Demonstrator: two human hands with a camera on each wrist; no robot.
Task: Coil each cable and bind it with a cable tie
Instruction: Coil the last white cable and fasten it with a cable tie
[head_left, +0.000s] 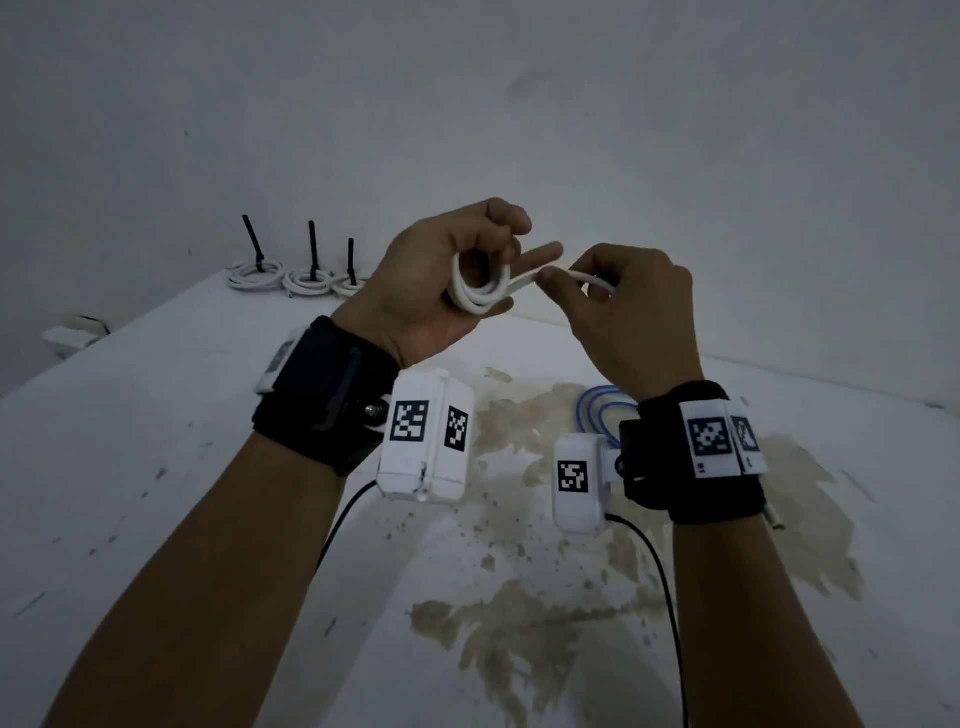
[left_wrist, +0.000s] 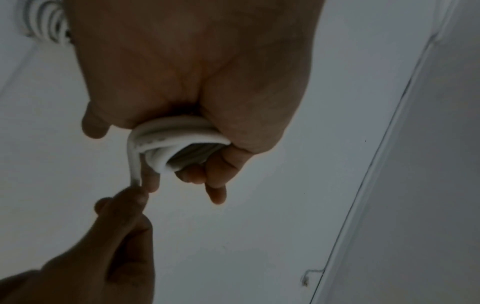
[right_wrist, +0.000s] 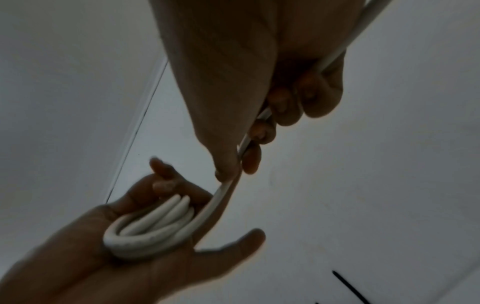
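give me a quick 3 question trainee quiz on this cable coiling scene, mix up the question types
1. True or false: the left hand holds the white cable as a coil.
2. How many finished bundles, each with a black cable tie, lie at the far left of the table?
3. What does the right hand hold? A) a black tie B) the cable's free end C) the blue cable

Key
1. True
2. Three
3. B; the blue cable lies on the table, untouched.
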